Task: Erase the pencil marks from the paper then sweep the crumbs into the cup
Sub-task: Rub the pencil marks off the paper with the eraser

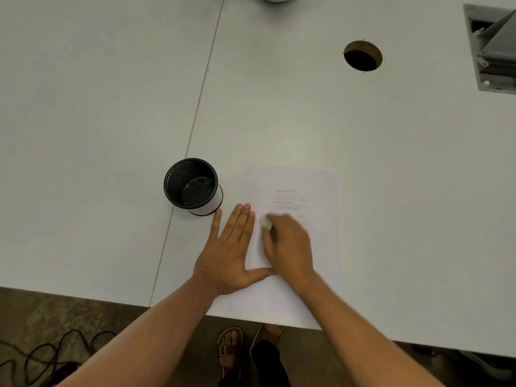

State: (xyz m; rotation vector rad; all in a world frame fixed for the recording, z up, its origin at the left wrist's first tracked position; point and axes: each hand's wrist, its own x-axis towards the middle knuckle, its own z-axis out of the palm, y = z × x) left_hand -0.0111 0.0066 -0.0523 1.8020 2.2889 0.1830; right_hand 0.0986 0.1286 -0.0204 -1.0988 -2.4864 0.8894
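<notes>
Erasing | right hand grips eraser; pencil marks at its 1 o'clock, running 9-to-3 | left hand flat, pressing paper

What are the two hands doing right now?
Left hand: open, fingers straight, pressing flat on the paper.
Right hand: closed around a white eraser, rubbing the paper.

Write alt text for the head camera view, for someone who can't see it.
A right hand rubs a white eraser over faint pencil marks on paper while the left hand presses it flat. A black mesh cup stands just left.
</notes>
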